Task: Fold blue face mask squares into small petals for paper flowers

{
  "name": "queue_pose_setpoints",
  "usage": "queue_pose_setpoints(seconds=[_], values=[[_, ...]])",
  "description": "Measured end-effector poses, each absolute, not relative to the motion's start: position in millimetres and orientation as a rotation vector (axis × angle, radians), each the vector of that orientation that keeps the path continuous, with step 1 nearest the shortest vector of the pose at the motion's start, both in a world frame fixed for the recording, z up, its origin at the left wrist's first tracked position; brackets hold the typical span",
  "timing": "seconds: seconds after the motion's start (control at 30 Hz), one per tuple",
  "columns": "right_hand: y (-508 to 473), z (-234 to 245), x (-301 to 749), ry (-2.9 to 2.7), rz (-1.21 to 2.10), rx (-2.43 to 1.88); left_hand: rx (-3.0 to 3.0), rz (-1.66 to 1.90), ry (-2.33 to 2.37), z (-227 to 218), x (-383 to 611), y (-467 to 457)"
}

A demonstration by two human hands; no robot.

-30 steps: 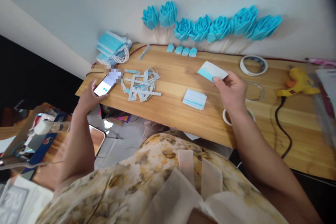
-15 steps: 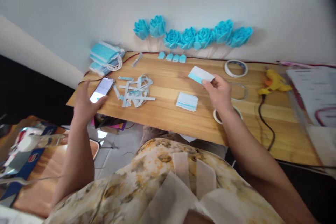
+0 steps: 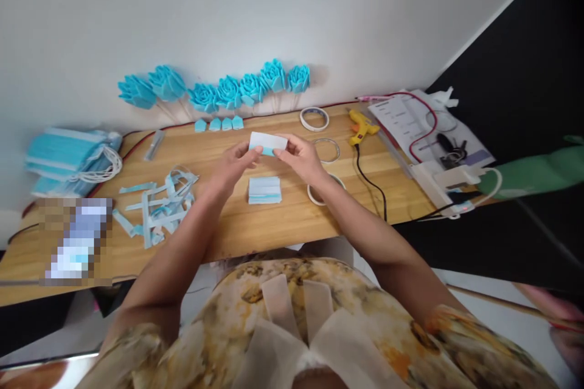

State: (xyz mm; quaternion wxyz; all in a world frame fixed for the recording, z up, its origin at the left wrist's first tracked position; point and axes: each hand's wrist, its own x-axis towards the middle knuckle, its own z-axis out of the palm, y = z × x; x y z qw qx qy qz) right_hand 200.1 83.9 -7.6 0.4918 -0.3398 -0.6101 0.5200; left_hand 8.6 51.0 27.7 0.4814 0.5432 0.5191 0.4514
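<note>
A small cut piece of face mask [image 3: 268, 141], white above and blue below, is held up over the table. My left hand [image 3: 236, 161] pinches its left end with thumb and fingers. At the other end, my right hand [image 3: 298, 155] pinches it the same way. Just below lies a neat stack of similar mask pieces [image 3: 264, 190]. Several small folded blue pieces [image 3: 227, 124] stand in a row behind my hands. To the left of my left arm are loose mask strips and ear loops [image 3: 159, 206] in a tangle.
Blue fabric flowers [image 3: 229, 92] on sticks lean along the wall. Whole face masks [image 3: 68, 155] are piled at the left, near a pixelated phone [image 3: 79, 243]. Tape rolls [image 3: 314, 119], a yellow glue gun [image 3: 362, 126] with its cord, papers [image 3: 410, 112] and a power strip [image 3: 431, 185] are at the right.
My left hand has left the phone and come to the middle, taking hold of the mask piece's left end. My right hand still holds the piece. The view has swung right.
</note>
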Motion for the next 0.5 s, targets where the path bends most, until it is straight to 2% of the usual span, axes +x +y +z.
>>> queue_pose_setpoints(seconds=[0.3,0.5], values=[[82,-1,203,-1.45,1.382,-0.851,1.156,1.282,1.244,14,22,41],[80,0,202,-1.556,1.334,-0.853,1.107,1.336,1.278,10,22,39]])
